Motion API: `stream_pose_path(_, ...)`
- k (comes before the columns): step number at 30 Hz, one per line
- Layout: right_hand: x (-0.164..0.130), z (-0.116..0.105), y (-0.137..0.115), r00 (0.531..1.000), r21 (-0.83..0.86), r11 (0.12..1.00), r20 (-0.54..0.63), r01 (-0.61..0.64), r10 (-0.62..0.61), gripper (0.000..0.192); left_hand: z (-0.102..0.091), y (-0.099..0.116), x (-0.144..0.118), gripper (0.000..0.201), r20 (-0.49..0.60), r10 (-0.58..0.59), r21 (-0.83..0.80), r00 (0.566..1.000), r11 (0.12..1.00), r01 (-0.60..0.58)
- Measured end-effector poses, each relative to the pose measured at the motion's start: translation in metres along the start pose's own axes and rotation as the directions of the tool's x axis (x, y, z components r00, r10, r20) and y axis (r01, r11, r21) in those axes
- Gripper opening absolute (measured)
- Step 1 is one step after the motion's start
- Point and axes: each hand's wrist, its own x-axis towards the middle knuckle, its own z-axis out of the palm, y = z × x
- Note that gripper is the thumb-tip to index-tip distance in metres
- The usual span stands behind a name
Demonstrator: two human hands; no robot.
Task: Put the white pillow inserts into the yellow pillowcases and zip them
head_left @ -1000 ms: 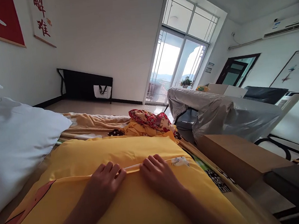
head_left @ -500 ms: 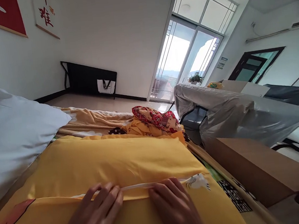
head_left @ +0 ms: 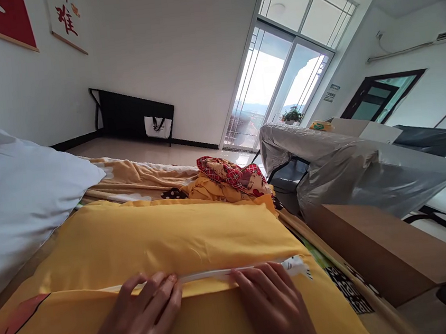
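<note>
A yellow pillowcase lies in front of me, plump in its far half. A slit-like opening runs across it, and a strip of white shows inside. My left hand has its fingers curled over the near edge of that opening, left of the middle. On the same edge, farther right, my right hand is closed with its fingers bent over the fabric. Both thumbs are mostly hidden. Beside the right fingertips is a white printed figure.
White pillows lie at the left. Rumpled red-checked cloth is heaped beyond the pillowcase on a tan patterned sheet. A cardboard box and plastic-covered furniture stand at the right.
My right hand has slid a little to the right along the opening's edge, now partly covering the white print. My left hand has stayed almost in place.
</note>
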Motion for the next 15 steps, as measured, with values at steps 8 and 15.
stream_pose_path(8,-0.0046,-0.0085,0.0044,0.992,0.101,0.994,0.115,0.048,-0.06,0.02,0.0005,0.0025,-0.0056,0.043,-0.007,0.078,-0.046,0.997,0.996,-0.079)
stream_pose_path(15,-0.0023,-0.0076,0.0046,0.998,0.065,0.997,0.05,-0.03,0.027,0.019,0.0017,0.0031,-0.0059,0.043,-0.023,0.073,-0.08,0.997,0.994,-0.075)
